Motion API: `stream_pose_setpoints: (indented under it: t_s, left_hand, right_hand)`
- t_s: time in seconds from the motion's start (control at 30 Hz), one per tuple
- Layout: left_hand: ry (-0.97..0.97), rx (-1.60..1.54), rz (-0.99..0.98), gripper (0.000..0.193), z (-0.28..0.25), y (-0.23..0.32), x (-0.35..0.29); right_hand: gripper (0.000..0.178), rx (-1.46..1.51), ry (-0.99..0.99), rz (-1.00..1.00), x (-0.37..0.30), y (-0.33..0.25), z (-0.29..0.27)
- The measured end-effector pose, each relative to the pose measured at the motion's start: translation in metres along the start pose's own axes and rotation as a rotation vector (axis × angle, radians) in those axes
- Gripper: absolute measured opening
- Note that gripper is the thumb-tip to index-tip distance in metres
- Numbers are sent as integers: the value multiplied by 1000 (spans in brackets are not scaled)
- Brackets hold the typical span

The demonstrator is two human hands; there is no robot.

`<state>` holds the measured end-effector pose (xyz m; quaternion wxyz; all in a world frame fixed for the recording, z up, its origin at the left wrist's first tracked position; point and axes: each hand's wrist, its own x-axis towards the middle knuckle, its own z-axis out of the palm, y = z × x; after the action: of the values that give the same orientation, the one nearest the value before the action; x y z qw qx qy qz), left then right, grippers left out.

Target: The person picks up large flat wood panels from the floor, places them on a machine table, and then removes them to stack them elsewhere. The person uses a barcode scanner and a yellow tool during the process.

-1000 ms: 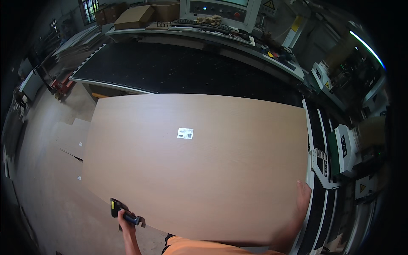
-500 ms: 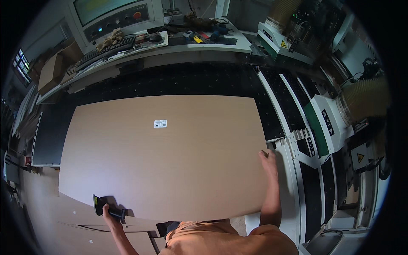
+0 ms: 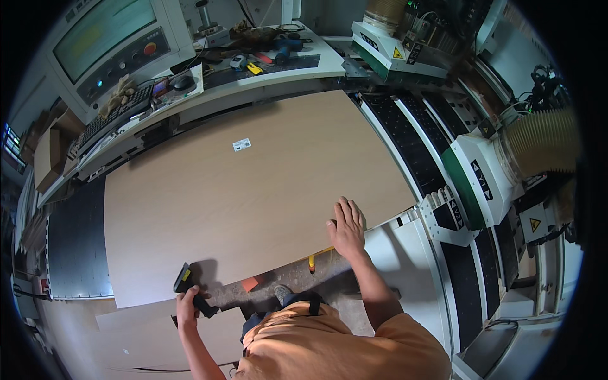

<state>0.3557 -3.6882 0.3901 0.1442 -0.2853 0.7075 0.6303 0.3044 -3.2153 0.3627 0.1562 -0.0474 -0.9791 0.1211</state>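
A large beige board (image 3: 253,190) lies across the dark machine bed, its left end reaching out toward the lower left. A small white label (image 3: 241,144) is stuck on its upper middle. My right hand (image 3: 347,227) rests flat on the board by its near right edge, fingers stretched out and holding nothing. In my left hand (image 3: 187,305) is a black handheld barcode scanner (image 3: 185,278), gripped by its handle near the board's lower left edge. The scanner's shadow falls on the board beside it.
To the right stand white machine heads (image 3: 484,180) with a ribbed hose (image 3: 541,142) and pale rails. Behind the board, a white shelf (image 3: 272,85) carries a keyboard (image 3: 120,120), mouse and tools below a control screen (image 3: 104,38). More boards (image 3: 152,345) lie low at left.
The board has slid away from me toward the shelf and turned slightly. My right hand has moved from its right edge to lie flat near its front edge. The scanner stays in my left hand.
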Motion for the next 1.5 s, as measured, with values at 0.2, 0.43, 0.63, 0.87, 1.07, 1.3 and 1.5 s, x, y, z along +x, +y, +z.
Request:
stream_pose_setpoints:
  t_s: [0.2,0.43,0.63,0.87,1.07,1.3,1.5]
  left_hand:
    - [313,-306,9,28,-17,12,40]
    - [277,-266,65,31,18,27,63]
    - [247,-171,9,34,59,35,54]
    - [285,-207,13,31,80,41,47]
    - [184,-239,103,24,70,34,47]
    - [190,-226,137,23,64,38,41]
    - [231,-139,127,35,61,33,40]
  right_hand:
    - [50,26,113,18,34,34,5]
    - [46,43,161,117,58,71,6]
    - [44,30,173,118,69,112,-7]
    - [39,-21,209,24,73,128,-13]
    - [36,3,180,-17,70,127,-6]
    - [38,-37,145,-8,68,140,1]
    - [39,33,183,22,65,145,6]
